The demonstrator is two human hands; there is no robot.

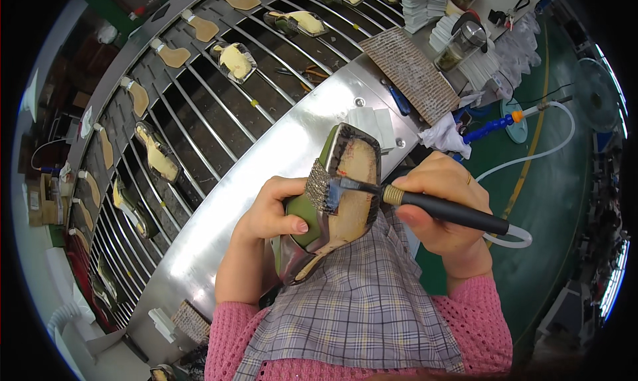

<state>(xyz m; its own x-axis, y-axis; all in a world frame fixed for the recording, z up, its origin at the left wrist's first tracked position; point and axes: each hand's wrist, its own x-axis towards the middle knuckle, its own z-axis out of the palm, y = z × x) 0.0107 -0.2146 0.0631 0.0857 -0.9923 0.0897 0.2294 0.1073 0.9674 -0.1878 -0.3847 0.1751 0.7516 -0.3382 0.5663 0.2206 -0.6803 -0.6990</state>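
Observation:
In front of my plaid apron [359, 294] I hold a green shoe upper [302, 218] pulled over a last. Its beige bottom [355, 161] faces up, with dark folded edges around it. My left hand [269, 211] is closed around its side, next to a glittery studded patch [319, 187]. Between the fingers of my right hand [445, 178] is a black-handled brush [458, 213] with a brass collar. Its flat blue-grey head lies across the shoe's bottom near the studded patch. A translucent hose [522, 238] runs from the handle's end.
A metal ledge [266, 155] borders a curved rack of steel rods [206, 131] carrying several lasted shoes [236, 60] and tan insoles [174, 55]. At the right are a ridged board [412, 72], a blue-handled tool [397, 98], a jar [462, 45] and a blue jointed pipe [488, 128].

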